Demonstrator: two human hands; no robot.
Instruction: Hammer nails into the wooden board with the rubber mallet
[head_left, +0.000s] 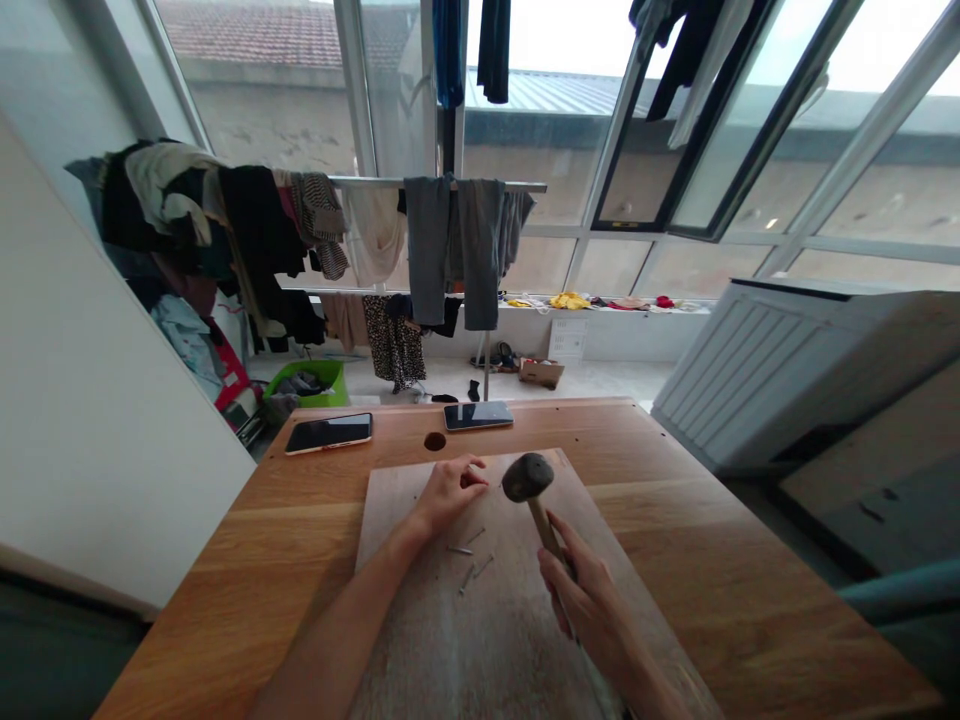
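Note:
My right hand [589, 595] grips the wooden handle of a mallet with a dark rubber head [528, 476], raised just above a pale wooden board [495, 640]. My left hand [452, 488] rests on the board to the left of the mallet head, fingertips pinched together near the board's far edge; whatever they hold is too small to see. Several loose nails [471, 560] lie on the board between my two hands.
The board lies on a wooden table [712, 560] with a round hole [434, 441]. Two phones [328, 433] [478, 415] lie at the far edge. Beyond stand a clothes rack [450, 250], a green basket [311, 380], large windows, and a white panel [90, 420] leaning on the left.

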